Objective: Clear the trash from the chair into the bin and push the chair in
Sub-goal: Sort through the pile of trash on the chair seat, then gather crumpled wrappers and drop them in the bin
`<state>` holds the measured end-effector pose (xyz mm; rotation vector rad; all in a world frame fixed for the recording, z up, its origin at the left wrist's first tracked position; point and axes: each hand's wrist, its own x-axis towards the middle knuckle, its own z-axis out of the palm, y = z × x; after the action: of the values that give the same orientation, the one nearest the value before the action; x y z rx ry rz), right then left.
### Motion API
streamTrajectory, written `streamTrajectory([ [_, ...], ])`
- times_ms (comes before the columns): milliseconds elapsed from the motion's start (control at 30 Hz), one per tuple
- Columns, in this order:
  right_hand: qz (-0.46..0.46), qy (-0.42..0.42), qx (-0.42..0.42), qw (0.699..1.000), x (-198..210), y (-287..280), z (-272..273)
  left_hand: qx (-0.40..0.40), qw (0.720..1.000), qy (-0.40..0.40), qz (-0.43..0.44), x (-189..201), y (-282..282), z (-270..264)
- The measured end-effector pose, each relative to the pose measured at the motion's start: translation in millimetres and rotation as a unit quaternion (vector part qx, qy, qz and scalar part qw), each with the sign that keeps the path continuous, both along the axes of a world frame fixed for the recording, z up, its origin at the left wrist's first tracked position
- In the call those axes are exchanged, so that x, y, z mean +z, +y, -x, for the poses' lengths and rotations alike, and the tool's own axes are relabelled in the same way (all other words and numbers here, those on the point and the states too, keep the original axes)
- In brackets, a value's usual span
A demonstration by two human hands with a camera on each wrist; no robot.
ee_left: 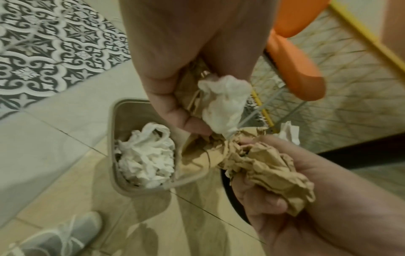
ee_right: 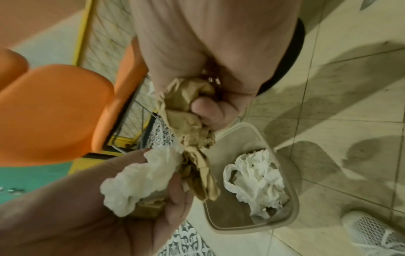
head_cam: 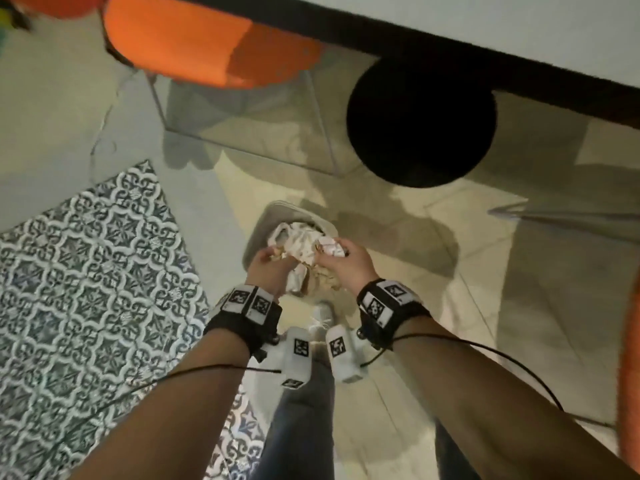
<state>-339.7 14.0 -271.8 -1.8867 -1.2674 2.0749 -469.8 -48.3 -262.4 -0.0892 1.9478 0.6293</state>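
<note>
The left hand [ee_left: 188, 57] curls its fingers around a crumpled white tissue [ee_left: 223, 102] and part of a wad of brown paper [ee_left: 260, 166]. The right hand [ee_left: 291, 204] grips the other end of that brown wad, its fingers closed round it; in the head view a further white scrap [head_cam: 329, 244] shows at its fingertips. Both hands hover together just above a beige bin [ee_left: 122, 124] standing on the tiled floor [head_cam: 433, 375]. Inside the bin lies crumpled white paper [ee_left: 146, 155]. A grey shoe [ee_left: 61, 237] stands near the bin. The orange chair [head_cam: 194, 39] is well apart from the bin, beside the tabletop [head_cam: 502, 26] edge, with a patterned rug [head_cam: 86, 289] to the left.
</note>
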Motion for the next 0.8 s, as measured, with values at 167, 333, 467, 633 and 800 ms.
streamTrajectory([
  [167,0.005,-0.065,0.03,0.997,-51.4,8.4,52.4,-0.021,0.998,-0.059,0.021,-47.3,4.3,52.6],
  [333,0.008,-0.065,0.058,0.996,-75.1,14.5,71.2,0.022,0.993,-0.111,0.029,-52.9,13.8,66.7],
  [467,0.061,-0.044,0.09,0.993,-79.4,16.4,77.0,-0.019,0.992,-0.122,0.02,-55.0,21.6,58.6],
  [633,0.058,-0.06,0.139,0.987,-68.8,21.0,65.2,-0.111,0.992,-0.062,0.0,-50.5,27.9,45.7],
  [800,0.016,-0.031,0.073,0.997,-28.4,26.4,18.3,-0.179,0.982,0.05,0.018,-22.4,42.0,12.8],
])
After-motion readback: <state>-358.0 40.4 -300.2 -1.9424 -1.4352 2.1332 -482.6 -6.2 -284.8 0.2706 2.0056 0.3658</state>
